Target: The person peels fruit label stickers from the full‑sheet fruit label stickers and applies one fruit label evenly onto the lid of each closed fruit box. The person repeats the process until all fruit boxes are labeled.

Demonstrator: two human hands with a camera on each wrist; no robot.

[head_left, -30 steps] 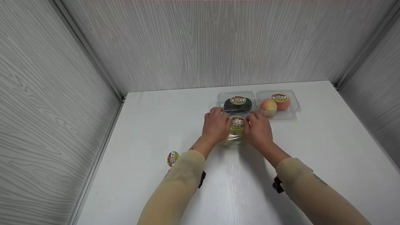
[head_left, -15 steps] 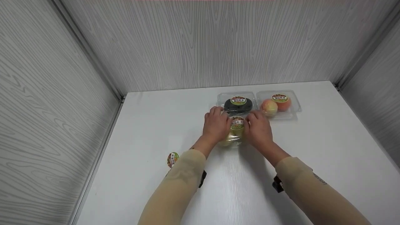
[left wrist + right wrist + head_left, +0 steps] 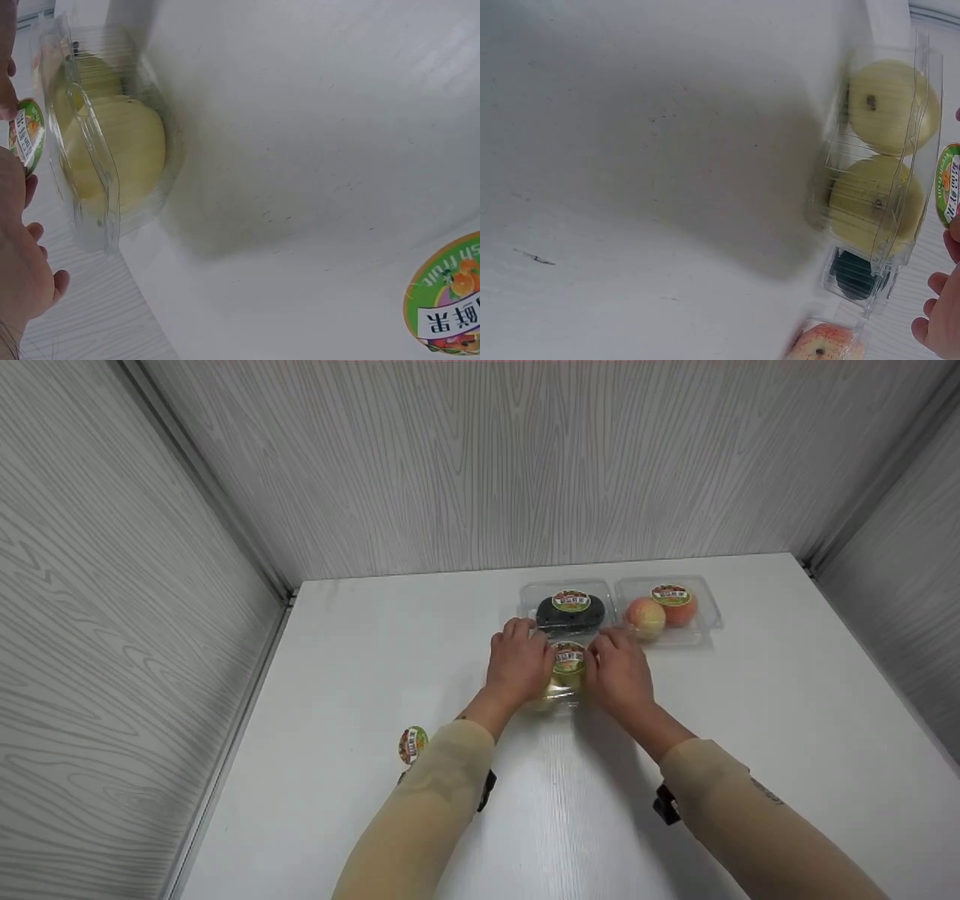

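A clear plastic fruit box (image 3: 556,697) stands on the table with two pale yellow round fruits (image 3: 877,202) inside and its lid down. Over its top, an oval fruit sticker (image 3: 568,658) is held level between both hands. My left hand (image 3: 520,660) pinches the sticker's left edge between thumb and finger, as the left wrist view shows. On the other edge, my right hand (image 3: 619,669) pinches it too, its remaining fingers loosely bent. From the wrist views the sticker appears slightly above the lid; whether any part touches is unclear.
Behind stands a clear box with dark fruit (image 3: 570,615) and an oval sticker on top. To its right, another stickered box holds peaches (image 3: 646,619). A loose oval sticker (image 3: 413,745) lies near the left forearm. Wood-grain panels (image 3: 480,465) enclose the white table (image 3: 360,660).
The sticker has shifted very slightly toward me between the fingers. Both hands stay at the same box, and the other boxes have not moved.
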